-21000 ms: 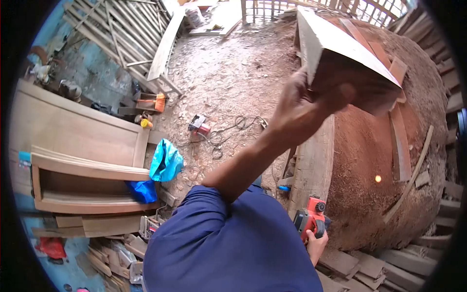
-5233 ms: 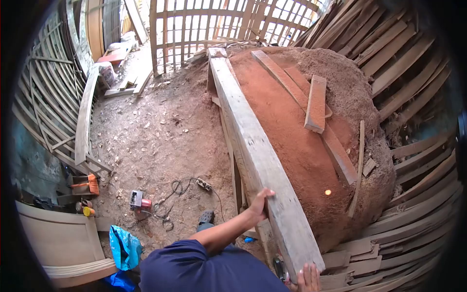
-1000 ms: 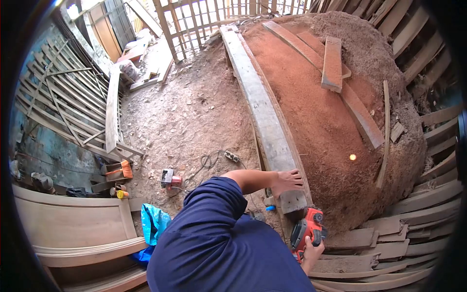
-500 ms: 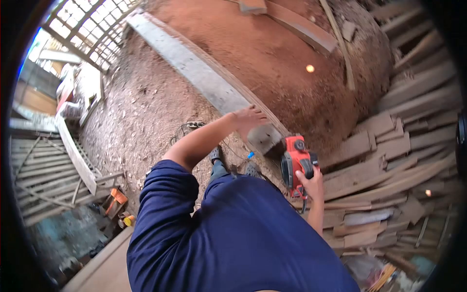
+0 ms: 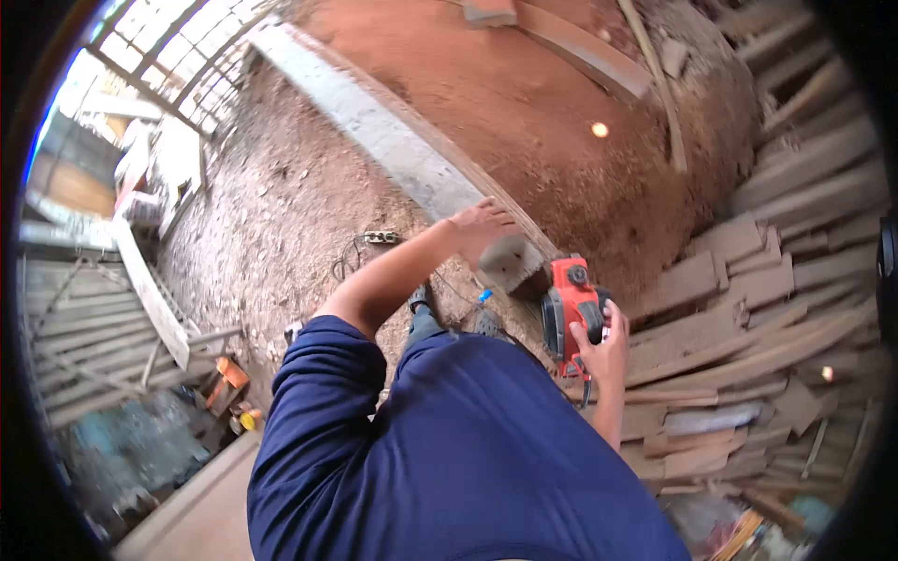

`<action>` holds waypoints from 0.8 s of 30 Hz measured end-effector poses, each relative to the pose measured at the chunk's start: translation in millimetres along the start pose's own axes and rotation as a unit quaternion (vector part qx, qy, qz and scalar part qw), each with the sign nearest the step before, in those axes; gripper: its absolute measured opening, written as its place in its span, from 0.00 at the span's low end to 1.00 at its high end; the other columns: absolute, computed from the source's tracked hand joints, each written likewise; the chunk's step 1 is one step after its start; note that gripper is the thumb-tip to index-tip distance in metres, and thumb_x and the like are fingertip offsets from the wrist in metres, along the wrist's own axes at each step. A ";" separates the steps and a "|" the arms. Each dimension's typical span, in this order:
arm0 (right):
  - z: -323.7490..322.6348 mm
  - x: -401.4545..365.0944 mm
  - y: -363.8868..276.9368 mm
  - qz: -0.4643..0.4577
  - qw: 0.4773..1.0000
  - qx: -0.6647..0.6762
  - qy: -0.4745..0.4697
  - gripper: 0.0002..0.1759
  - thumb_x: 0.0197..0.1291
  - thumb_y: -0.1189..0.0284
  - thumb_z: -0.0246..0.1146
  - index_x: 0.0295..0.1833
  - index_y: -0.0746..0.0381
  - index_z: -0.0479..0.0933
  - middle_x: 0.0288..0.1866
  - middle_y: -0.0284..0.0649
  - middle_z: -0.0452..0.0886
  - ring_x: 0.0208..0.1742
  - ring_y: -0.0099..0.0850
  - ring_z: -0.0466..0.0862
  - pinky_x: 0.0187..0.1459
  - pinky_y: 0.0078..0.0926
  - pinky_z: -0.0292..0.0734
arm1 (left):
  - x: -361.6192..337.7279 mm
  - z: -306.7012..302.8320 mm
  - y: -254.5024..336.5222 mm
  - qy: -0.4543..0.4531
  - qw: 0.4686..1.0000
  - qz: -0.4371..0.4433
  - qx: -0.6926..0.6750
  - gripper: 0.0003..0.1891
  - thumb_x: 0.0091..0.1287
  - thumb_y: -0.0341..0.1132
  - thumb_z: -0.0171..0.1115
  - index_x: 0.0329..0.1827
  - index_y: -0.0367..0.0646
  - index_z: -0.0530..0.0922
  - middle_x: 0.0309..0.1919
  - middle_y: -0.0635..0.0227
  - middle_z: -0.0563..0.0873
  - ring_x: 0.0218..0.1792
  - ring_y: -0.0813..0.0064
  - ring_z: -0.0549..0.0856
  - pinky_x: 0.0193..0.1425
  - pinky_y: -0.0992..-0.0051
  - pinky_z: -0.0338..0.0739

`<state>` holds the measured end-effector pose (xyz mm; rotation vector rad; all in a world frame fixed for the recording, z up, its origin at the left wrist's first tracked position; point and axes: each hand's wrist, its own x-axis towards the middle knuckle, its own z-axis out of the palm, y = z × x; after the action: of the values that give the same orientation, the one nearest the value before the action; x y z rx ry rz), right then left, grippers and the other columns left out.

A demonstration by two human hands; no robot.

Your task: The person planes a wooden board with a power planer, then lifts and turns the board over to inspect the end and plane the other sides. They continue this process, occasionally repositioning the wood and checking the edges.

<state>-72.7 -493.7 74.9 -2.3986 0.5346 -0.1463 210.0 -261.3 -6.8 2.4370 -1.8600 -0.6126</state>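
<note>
A long grey plank [image 5: 374,122] runs from the upper left down to the middle of the view. My left hand [image 5: 482,227] lies on its near end with the fingers spread, beside a round-topped wood block [image 5: 510,262]. To the right, my right hand [image 5: 603,346] is at the black handle of a red and black power planer [image 5: 566,304]. Its fingers look partly lifted from the handle, with the thumb against it. The planer is at the end of the plank, next to the block.
Stacked boards [image 5: 739,337] fill the right side. Reddish sawdust [image 5: 449,75] lies beyond the plank. A cable with a blue connector [image 5: 485,295] is near my feet. An orange tool [image 5: 232,372] and slatted wood [image 5: 94,318] are at the left.
The fingers of my right hand have loosened and spread a little on the planer's handle. My left hand stays on the plank. The whole view has shifted slightly.
</note>
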 end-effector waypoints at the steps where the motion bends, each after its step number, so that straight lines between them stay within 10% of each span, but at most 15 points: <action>1: 2.3 5.4 -3.4 -0.046 0.997 -0.026 0.058 0.41 0.53 0.54 0.77 0.65 0.69 0.73 0.59 0.55 0.78 0.62 0.51 0.79 0.63 0.44 0.74 | -6.5 7.1 5.7 0.046 0.999 -0.012 0.015 0.64 0.32 0.50 0.84 0.80 0.48 0.61 0.77 0.59 0.67 0.78 0.56 0.64 0.83 0.47 0.52; 7: 35.3 54.7 -67.8 -0.188 0.980 0.004 -0.068 0.39 0.55 0.57 0.77 0.65 0.69 0.73 0.62 0.55 0.75 0.66 0.52 0.75 0.67 0.46 0.70 | -68.8 66.5 68.3 0.289 0.931 -0.185 -0.127 0.63 0.40 0.46 0.82 0.83 0.47 0.55 0.81 0.53 0.59 0.82 0.51 0.57 0.84 0.46 0.47; 13: 116.6 104.6 -67.3 -0.326 0.914 -0.161 -0.180 0.52 0.50 0.51 0.79 0.73 0.67 0.65 0.70 0.61 0.69 0.71 0.55 0.70 0.72 0.48 0.66 | -160.4 212.9 162.7 0.471 0.691 -0.509 -0.205 0.55 0.49 0.47 0.79 0.80 0.42 0.60 0.78 0.47 0.63 0.79 0.44 0.60 0.82 0.52 0.54; 19: 151.8 122.4 -58.7 -0.219 0.921 -0.193 -0.257 0.71 0.36 0.47 0.83 0.82 0.61 0.51 0.77 0.62 0.62 0.76 0.55 0.66 0.75 0.46 0.65 | -231.7 439.6 312.8 0.492 0.203 -0.760 -0.373 0.53 0.54 0.53 0.80 0.75 0.26 0.63 0.73 0.40 0.70 0.74 0.50 0.70 0.78 0.61 0.63; 20: 150.5 119.7 -59.9 -0.223 0.920 -0.200 -0.252 0.71 0.36 0.47 0.83 0.82 0.61 0.51 0.77 0.62 0.62 0.76 0.55 0.66 0.75 0.46 0.65 | -233.4 478.3 346.3 0.518 0.051 -0.738 -0.429 0.52 0.55 0.53 0.80 0.74 0.28 0.65 0.73 0.44 0.71 0.73 0.53 0.72 0.77 0.61 0.64; 23: 153.8 118.8 -54.8 -0.219 0.925 -0.196 -0.239 0.70 0.36 0.49 0.83 0.82 0.60 0.51 0.76 0.61 0.63 0.76 0.56 0.66 0.75 0.46 0.65 | -229.7 549.8 445.4 0.417 -0.128 -0.742 -0.509 0.55 0.50 0.57 0.79 0.76 0.31 0.65 0.69 0.47 0.76 0.69 0.52 0.75 0.74 0.59 0.67; 24: 154.7 117.7 -53.2 -0.234 0.923 -0.198 -0.232 0.70 0.37 0.49 0.83 0.82 0.60 0.51 0.76 0.61 0.63 0.76 0.56 0.66 0.75 0.48 0.64 | -221.1 577.3 466.2 0.228 -0.155 -0.817 -0.507 0.53 0.51 0.55 0.78 0.75 0.30 0.65 0.68 0.45 0.77 0.68 0.52 0.76 0.73 0.58 0.68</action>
<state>89.5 -414.2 -14.6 -2.7856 -0.2630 0.3549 -450.2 -64.0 -360.0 1.0403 2.1302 -0.2567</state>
